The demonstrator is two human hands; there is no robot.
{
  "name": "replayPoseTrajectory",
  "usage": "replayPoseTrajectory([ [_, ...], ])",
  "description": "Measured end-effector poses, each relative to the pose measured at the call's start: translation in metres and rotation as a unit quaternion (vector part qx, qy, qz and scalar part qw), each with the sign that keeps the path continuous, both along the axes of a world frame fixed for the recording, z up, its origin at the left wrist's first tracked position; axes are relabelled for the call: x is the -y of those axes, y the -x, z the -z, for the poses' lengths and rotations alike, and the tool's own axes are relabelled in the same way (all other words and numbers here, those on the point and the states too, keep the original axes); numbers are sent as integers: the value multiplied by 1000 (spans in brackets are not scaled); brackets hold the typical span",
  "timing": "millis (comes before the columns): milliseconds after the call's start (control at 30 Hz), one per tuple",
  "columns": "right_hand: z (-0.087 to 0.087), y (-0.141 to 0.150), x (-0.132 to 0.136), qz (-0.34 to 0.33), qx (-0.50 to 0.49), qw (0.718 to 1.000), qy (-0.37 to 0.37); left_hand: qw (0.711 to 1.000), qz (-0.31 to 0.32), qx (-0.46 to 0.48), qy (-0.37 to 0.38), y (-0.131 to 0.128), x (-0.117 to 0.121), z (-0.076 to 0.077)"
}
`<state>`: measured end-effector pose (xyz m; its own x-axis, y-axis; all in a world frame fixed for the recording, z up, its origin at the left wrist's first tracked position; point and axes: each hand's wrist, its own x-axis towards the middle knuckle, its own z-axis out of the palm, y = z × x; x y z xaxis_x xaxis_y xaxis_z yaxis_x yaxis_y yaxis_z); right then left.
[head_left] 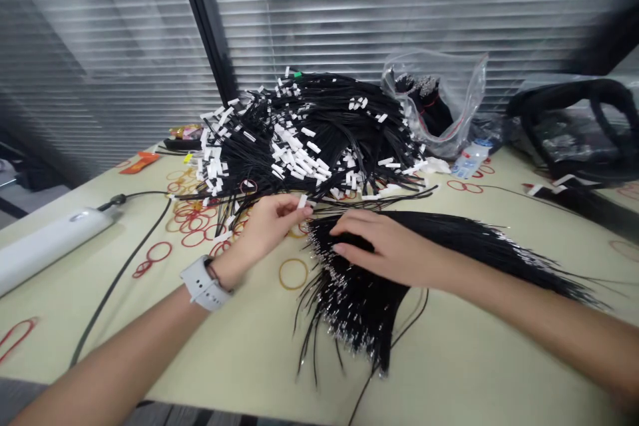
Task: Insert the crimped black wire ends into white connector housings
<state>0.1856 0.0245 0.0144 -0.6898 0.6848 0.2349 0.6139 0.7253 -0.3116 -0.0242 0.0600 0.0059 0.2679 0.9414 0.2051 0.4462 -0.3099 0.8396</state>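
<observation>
The left hand (267, 229) reaches in from lower left, wrist turned, its fingers pinching a white tag (302, 201) at the front edge of a heap of tagged black wires (309, 140). That heap sits upper middle on the table (239, 353). The right hand (387, 246) lies palm down, fingers loosely spread and unclenched, on a bundle of black wires (449, 239) at center right. A white watch (202, 283) circles the left wrist. Red rubber bands (192, 226) lie left of the hands.
</observation>
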Motion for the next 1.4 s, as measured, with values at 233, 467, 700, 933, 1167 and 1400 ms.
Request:
replayPoseTrajectory([
  [233,31,-37,-24,38,55,996,-60,998,-19,61,12,2,-6,1],
  [467,30,-36,-21,0,32,994,-102,998,-16,55,12,-1,-2,5],
  [700,29,-46,-17,-57,-21,987,-150,1000,11,19,18,-2,3,5],
  [933,24,-59,-12,-125,-27,979,-156,998,50,3,23,-10,15,5],
  [1167,-12,-23,-9,-57,113,990,-62,998,58,-10,28,-10,11,8],
  [1400,-27,24,-25,-174,212,961,-45,997,68,4,29,-2,1,12],
])
